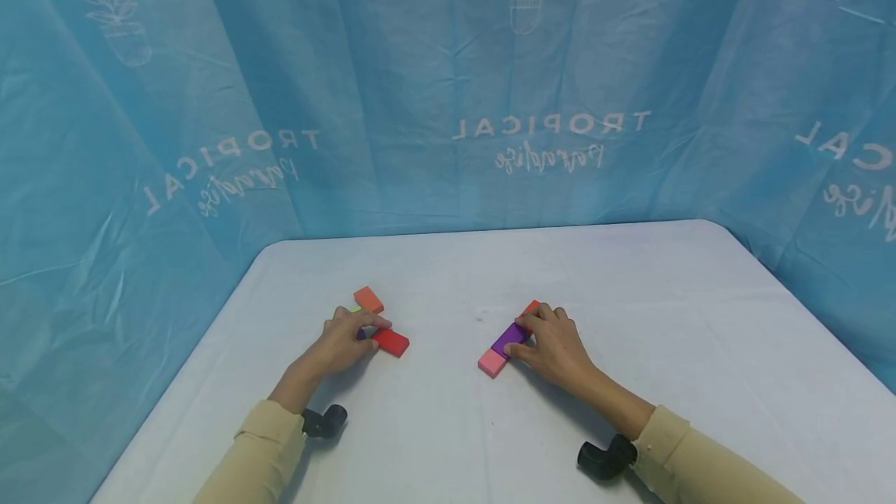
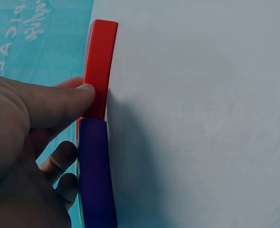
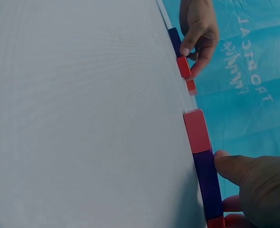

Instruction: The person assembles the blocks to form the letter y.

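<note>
On the table's left side, my left hand [image 1: 346, 339] pinches a red block [image 1: 390, 342] between thumb and index finger. A dark purple block [image 2: 97, 171] stands end to end with the red one in the left wrist view; the hand mostly hides it from the head view. Just beyond lie an orange block [image 1: 369, 299] and a sliver of a yellow-green piece [image 1: 355, 309]. To the right, my right hand [image 1: 554, 344] holds a purple block [image 1: 509, 339] by thumb and fingers. A pink block [image 1: 492, 362] touches its near end, and an orange-red block [image 1: 532, 306], partly covered by fingers, its far end.
A white cloth covers the table [image 1: 448, 426]. Blue printed curtain [image 1: 420, 61] hangs behind the table and along both sides. Each wrist carries a black device [image 1: 606, 458] just above the tabletop.
</note>
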`<action>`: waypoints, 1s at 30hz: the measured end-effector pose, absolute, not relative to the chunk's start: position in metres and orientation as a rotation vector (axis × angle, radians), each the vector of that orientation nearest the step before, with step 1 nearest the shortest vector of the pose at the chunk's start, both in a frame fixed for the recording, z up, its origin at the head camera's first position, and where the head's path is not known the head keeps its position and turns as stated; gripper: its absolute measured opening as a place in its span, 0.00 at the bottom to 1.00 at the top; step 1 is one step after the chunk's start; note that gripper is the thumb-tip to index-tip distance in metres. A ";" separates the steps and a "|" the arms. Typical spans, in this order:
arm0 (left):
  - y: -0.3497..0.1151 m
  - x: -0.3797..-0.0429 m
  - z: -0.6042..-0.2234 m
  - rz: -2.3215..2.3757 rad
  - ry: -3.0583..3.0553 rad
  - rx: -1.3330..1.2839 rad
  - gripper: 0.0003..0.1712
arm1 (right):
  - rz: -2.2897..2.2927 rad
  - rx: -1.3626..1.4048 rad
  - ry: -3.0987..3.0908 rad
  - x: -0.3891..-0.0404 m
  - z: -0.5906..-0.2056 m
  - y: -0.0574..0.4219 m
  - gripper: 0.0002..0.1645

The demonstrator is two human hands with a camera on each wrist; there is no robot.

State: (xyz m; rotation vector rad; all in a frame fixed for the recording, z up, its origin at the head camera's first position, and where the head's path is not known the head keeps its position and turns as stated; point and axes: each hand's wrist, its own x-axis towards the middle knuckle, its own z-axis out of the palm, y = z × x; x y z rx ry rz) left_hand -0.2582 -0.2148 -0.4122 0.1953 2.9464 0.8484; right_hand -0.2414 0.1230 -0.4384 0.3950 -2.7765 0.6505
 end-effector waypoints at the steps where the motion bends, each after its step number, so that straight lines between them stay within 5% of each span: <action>1: -0.215 -0.259 -0.412 0.849 2.939 0.196 0.22 | 0.652 0.395 -2.777 -0.241 -0.438 0.123 0.30; 30: -0.203 -0.257 -0.399 1.043 2.958 0.369 0.21 | 0.670 0.403 -2.781 -0.242 -0.438 0.124 0.29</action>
